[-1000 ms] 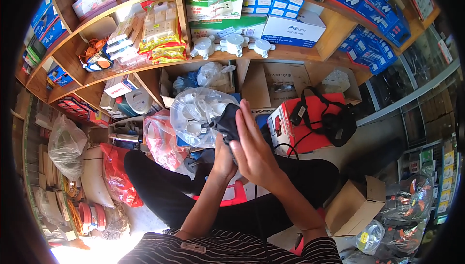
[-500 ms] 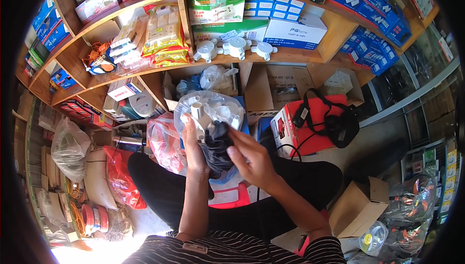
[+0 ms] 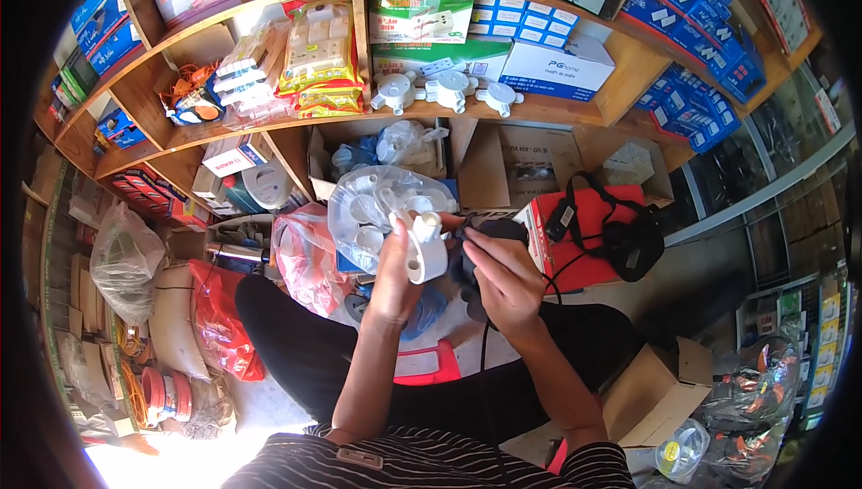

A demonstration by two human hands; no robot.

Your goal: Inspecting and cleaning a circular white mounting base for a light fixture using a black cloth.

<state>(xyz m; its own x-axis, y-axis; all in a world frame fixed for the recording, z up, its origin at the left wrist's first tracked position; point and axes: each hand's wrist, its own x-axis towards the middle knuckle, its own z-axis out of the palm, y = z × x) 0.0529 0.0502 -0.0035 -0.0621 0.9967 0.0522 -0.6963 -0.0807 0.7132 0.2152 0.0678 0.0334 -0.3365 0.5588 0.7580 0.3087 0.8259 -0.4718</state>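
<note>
Now | left hand (image 3: 395, 269): gripping white fitting (image 3: 431, 257) | right hand (image 3: 507, 281): gripping cloth (image 3: 465, 275) | lettered green box (image 3: 422, 20)

We have one round white fitting (image 3: 433, 261) tipped on edge in the left hand (image 3: 391, 275), stub pointing up, round hole in its near side. Black cloth (image 3: 466, 282), bunched in the right hand (image 3: 509, 275), sits just beside it (contact: we can't tell).

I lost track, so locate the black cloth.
In the head view, right of centre, the black cloth is in the right hand, beside the white fitting in the left hand.
</note>
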